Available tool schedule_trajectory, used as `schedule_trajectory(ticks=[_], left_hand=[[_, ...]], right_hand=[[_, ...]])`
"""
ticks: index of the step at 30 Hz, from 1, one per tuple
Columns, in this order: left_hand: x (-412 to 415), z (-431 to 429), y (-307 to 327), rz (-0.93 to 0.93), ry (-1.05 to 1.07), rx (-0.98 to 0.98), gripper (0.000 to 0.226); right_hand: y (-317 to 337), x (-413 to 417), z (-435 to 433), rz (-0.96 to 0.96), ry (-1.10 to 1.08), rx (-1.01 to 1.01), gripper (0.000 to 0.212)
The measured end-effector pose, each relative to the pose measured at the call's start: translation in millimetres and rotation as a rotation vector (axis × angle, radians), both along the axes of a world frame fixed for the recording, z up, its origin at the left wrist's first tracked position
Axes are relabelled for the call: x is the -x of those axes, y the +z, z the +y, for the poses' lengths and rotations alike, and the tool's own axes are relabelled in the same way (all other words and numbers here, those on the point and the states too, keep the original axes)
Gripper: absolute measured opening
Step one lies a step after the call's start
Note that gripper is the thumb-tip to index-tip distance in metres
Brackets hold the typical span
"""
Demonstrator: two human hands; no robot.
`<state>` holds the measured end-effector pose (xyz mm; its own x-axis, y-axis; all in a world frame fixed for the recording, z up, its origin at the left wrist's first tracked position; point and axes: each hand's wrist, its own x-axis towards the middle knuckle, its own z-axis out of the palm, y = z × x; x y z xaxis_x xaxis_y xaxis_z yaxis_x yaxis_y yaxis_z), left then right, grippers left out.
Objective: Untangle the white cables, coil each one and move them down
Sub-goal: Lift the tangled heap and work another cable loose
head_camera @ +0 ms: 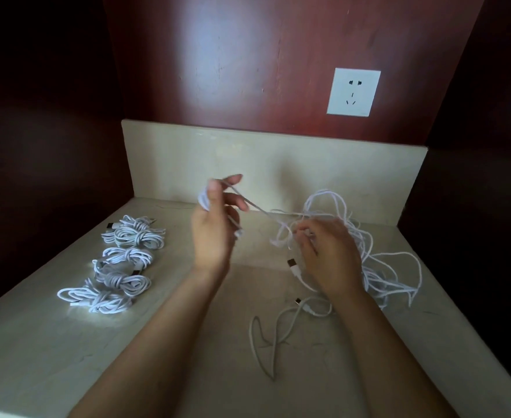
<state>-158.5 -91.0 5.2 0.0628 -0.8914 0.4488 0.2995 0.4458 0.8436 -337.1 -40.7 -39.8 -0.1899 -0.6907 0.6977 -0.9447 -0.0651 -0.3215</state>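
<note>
Nearest the camera, one loose cable (pixel 273 336) is left sprawled on the counter (pixel 37 342), uncoiled; beyond it the large tangle (pixel 368 254) at the right is judged mostly unsorted, while several coiled bundles (pixel 121 263) are laid in a row at the left. A strand (pixel 260 210) is held taut: the left hand (pixel 215 227) is closed on loops being wound, and the right hand (pixel 326 251) is pinched on it at the tangle.

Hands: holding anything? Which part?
Left hand holds a white cable by loops wound round its fingers. Right hand pinches the same cable where it enters the tangled pile.
</note>
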Motion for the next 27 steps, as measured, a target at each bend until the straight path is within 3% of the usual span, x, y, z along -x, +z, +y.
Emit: schedule_trajectory(ticks=[2,4,8,10,16,21,24,27], left_hand=[[-10,-11,3,0.095,-0.008,-0.077,0.040],[-14,-15,1,0.071,-0.038,-0.135,0.041],[-5,-12,-5,0.033,-0.201,-0.157,0.042],[-3,-12,-8,0.024,-0.296,-0.141,0.044],[-4,-11,-8,-0.006,-0.560,-0.297,0.047],[-1,-13,-11,0.005,-0.583,-0.292,0.049],[-1,-15,-13,0.017,-0.553,-0.309,0.049],[0,-14,-11,0.168,-0.610,-0.375,0.049]], right_hand=[[-6,8,-4,0.086,-0.130,-0.120,0.022],[-7,6,-6,0.103,-0.165,-0.154,0.027],[7,-21,2,-0.063,0.035,0.150,0.030],[10,-36,5,-0.165,0.159,0.176,0.034],[-5,-55,-1,-0.411,0.418,-0.120,0.034],[0,-54,0,-0.588,0.438,-0.146,0.017],[3,-54,4,-0.572,0.460,-0.158,0.023],[0,-55,3,-0.528,0.465,-0.182,0.021]])
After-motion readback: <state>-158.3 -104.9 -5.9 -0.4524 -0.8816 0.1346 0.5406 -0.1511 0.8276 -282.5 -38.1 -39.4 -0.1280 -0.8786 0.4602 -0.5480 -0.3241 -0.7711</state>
